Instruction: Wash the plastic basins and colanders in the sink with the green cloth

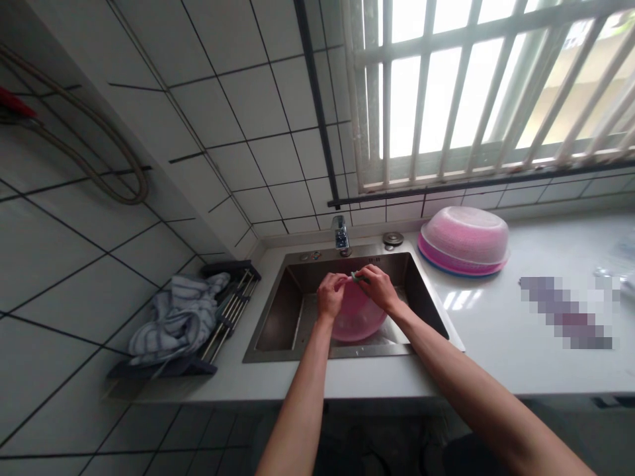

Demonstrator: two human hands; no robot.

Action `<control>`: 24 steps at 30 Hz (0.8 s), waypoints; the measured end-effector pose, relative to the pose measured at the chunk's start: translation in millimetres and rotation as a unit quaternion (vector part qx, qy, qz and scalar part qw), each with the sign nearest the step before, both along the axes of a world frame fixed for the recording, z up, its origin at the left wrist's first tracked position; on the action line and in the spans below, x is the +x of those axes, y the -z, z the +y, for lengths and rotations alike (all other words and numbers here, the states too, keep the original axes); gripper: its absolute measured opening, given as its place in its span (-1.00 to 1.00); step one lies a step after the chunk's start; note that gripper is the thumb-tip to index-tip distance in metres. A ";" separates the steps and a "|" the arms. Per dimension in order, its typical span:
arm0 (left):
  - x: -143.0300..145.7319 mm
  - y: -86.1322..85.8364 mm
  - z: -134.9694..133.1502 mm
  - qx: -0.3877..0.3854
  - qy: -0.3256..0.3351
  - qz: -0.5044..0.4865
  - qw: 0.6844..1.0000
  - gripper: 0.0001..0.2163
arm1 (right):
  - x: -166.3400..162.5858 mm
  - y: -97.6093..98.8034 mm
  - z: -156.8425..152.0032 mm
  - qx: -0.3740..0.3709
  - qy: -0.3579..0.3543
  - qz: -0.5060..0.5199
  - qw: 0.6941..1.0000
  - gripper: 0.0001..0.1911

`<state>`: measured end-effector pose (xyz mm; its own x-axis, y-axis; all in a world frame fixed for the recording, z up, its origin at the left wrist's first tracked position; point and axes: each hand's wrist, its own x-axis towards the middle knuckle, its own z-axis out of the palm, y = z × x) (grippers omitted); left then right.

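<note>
Over the sink, both my hands are raised close together above a pink basin that sits inside it. My left hand has its fingers pinched at the pale pinkish end of a small slim item. The fingers of my right hand are closed around a green piece beside it. Whether the pale and green parts are one thing is too small to tell. My forearms hide part of the basin and the sink's front edge.
A chrome faucet stands behind the sink, with a metal drain strainer to its right. Stacked pink basins lie upside down on the white counter. A striped cloth lies on a rack at left. A barred window is behind.
</note>
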<state>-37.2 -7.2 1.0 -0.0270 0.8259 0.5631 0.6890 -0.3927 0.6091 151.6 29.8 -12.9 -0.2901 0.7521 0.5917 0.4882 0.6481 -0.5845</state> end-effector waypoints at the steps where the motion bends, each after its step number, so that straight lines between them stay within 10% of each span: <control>1: 0.8 0.9 -0.1 -0.004 0.003 -0.006 1.000 -0.88 | 0.0 -0.2 -0.6 -0.004 0.004 0.001 1.000 -0.79; 24: -5.6 3.8 -0.2 -0.002 -0.026 -0.021 0.999 -0.85 | 2.0 2.8 6.6 0.046 0.033 -0.104 0.993 -0.85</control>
<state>-42.8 -7.4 -2.8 -0.0934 0.8251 0.5572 0.6830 -0.3541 0.6389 153.6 36.4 -15.7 -0.3642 0.7192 0.5917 0.6357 0.6563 -0.4064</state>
